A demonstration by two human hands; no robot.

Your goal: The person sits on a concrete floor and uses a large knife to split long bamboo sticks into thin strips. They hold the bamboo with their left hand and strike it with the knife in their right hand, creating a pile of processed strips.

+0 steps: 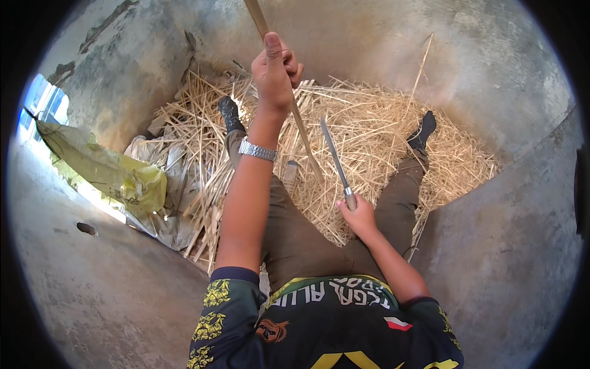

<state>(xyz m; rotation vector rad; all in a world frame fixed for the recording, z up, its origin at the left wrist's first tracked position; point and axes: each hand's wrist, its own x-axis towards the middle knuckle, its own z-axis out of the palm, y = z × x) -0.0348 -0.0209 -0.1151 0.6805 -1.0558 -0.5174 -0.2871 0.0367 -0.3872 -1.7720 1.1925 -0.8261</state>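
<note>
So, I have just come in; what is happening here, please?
A person appears to sit with legs apart around a pile of pale strips and shavings. The left hand holds up a long, bamboo-like strip. The right hand grips a knife by its handle. The strip's lower end appears apart from the blade.

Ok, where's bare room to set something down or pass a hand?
Bare: grey surface right of the right forearm, bordered by shavings; floor or wall, I can't tell. A hand might pass between the knife and right leg, over shavings. Crowded: between the knife in the right hand and strip in the left hand; around the yellow sheet.
</note>
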